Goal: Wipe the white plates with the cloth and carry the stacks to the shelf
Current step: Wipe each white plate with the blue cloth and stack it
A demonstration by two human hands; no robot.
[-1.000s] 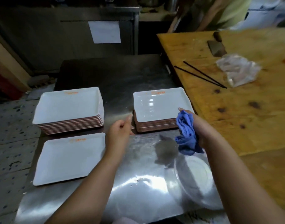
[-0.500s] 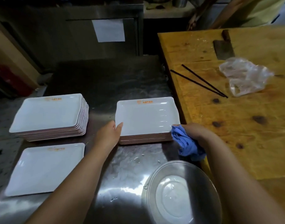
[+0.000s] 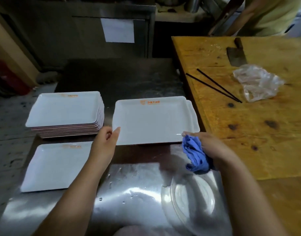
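A white rectangular plate (image 3: 150, 120) with a small orange logo at its far rim is the landmark here; it sits slightly lifted and shifted left over another white plate (image 3: 192, 114) whose right edge peeks out beneath it, both on the wet steel bench (image 3: 126, 198). The left hand (image 3: 106, 142) holds the plate's near left corner, thumb on the rim and fingers curled below, a closed grip on the plate. The right hand (image 3: 209, 145) is at the plate's near right corner, its grip closed around a bunched blue cloth (image 3: 195, 154) that hangs down toward the bench; whether its fingers also pinch the plate rim cannot be told. Left of the plate stands a stack of white plates (image 3: 66, 114) with pinkish undersides, and nearer than that stack a single white plate (image 3: 56, 166) lies flat. Nearer than the held plate, to its right, rests a round clear glass dish (image 3: 190, 201), wet and with nothing in it. To the plate's right is a wooden bench (image 3: 259, 133) carrying two black chopsticks (image 3: 214, 86), a crumpled clear plastic bag (image 3: 259, 82) and a cleaver (image 3: 236, 55).
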